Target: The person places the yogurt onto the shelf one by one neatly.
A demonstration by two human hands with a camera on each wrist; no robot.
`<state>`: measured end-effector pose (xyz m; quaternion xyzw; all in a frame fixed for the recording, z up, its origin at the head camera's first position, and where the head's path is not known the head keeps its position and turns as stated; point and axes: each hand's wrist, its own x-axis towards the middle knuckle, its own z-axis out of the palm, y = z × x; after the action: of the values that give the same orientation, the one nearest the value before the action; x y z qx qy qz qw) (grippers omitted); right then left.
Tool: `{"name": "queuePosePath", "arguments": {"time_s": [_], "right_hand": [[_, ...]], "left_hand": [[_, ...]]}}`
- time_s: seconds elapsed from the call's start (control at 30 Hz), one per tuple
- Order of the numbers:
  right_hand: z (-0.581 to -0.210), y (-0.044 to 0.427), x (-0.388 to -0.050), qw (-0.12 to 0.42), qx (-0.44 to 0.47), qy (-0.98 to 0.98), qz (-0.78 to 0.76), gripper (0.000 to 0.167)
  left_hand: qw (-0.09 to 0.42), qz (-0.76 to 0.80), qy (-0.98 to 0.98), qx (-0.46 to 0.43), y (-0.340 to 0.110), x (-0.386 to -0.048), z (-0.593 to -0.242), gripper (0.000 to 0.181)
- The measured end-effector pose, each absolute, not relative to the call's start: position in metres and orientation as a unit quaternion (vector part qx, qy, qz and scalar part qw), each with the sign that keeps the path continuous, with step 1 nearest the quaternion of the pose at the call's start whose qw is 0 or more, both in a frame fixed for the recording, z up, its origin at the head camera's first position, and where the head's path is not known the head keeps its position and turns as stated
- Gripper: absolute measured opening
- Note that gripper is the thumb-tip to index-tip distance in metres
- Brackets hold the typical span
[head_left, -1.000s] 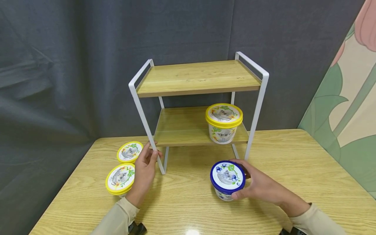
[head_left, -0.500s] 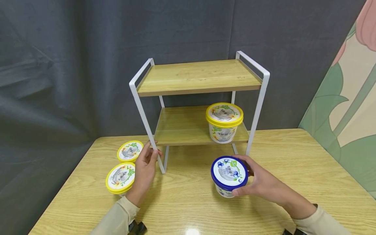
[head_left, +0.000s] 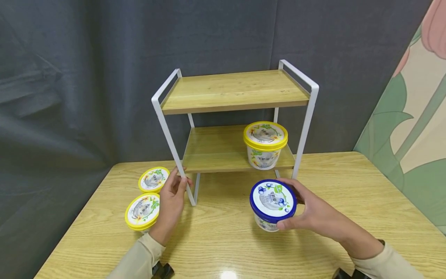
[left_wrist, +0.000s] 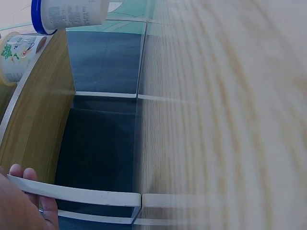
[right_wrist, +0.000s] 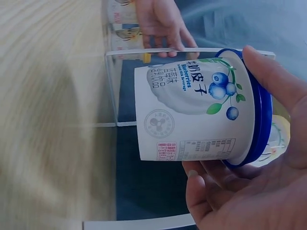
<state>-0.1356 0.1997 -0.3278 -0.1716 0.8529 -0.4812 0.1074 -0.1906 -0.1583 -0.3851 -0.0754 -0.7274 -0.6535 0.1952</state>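
Note:
My right hand [head_left: 313, 211] grips a white tub with a blue lid and blueberry print [head_left: 273, 199], thumb on one side and fingers on the other. The tub hangs above the table in front of the shelf, as its bare underside in the right wrist view [right_wrist: 196, 110] also suggests. My left hand [head_left: 171, 203] holds the left front leg of a two-tier wooden shelf with a white metal frame [head_left: 233, 91]; fingertips show behind the leg in the left wrist view. On the lower tier, at the right, sits a yellow-lidded tub [head_left: 265, 147].
Left of the shelf, beside my left hand, two more yellow-lidded tubs stand on the wooden table: a rear one [head_left: 153, 180] and a front one [head_left: 142, 211]. A dark grey curtain [head_left: 216, 35] hangs behind. A floral panel [head_left: 414, 128] rises at the right.
The blue-lidded tub has risen with my right hand, a little toward the shelf. My left hand stays on the shelf leg, and the yellow-lidded tubs have not moved.

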Motion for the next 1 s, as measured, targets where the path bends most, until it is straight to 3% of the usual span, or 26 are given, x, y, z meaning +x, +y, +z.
{"name": "queuePosePath", "arguments": {"time_s": [0.6,1.0], "right_hand": [[-0.298,0.190,-0.129,0.061,-0.208,0.853,-0.474,0.095],[-0.257,0.179,-0.127,0.045,-0.198,0.846,-0.493,0.096]], "left_hand": [[0.189,-0.650,-0.733,-0.061,-0.158,-0.190,-0.384,0.032],[0.192,-0.656,-0.726,-0.074,-0.158,-0.192,-0.385,0.032]]}}
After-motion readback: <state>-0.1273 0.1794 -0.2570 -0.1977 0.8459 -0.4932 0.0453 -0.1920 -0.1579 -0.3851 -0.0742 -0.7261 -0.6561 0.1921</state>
